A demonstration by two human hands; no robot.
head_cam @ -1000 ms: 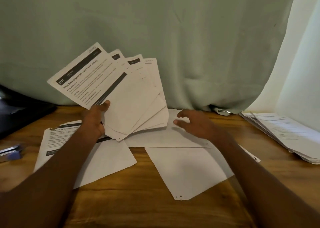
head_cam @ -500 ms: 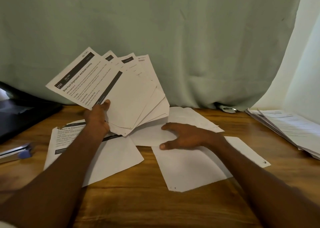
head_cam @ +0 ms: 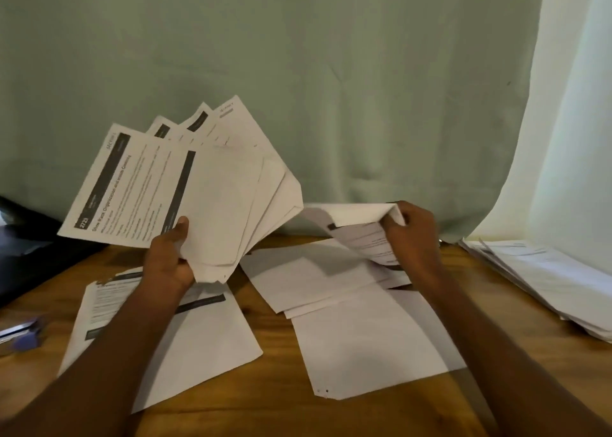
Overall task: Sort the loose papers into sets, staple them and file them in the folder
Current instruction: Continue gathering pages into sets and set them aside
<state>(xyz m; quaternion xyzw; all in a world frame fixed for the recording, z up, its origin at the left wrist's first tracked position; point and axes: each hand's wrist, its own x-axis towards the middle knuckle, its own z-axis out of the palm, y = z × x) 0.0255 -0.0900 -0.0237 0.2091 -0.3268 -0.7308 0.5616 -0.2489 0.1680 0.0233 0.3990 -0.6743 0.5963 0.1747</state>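
Papers, white printed sheets, lay scattered over the brown wooden tabletop [head_cam: 271,413], and the coming move seemed to turn on how one lifted sheet stood to the fan beside it. Largest on the table were the blank-side-up sheets in the middle [head_cam: 364,340], overlapping one another, with a printed sheet [head_cam: 198,344] to their left, partly under the left forearm; a thick untidy pile of papers [head_cam: 556,284] sat at the far right edge, well apart. Above the near-left of the table the left hand [head_cam: 169,257] held a fan of white printed pages with dark header bars [head_cam: 185,191], thumb pressed across the front, the other fingers hidden behind, the pages spreading up and to the right from that pinch. To the right of the fan, the right hand [head_cam: 414,234] pinched a single curled printed sheet [head_cam: 361,231] at its right edge, fingers curled round it; the sheet's long axis ran leftward, its free end pointing at the fan's lower right corner, near but not touching. I judged the right hand would carry it left into the fan. A stapler with a blue end [head_cam: 23,332] lay at the far left edge, nearer the left hand.
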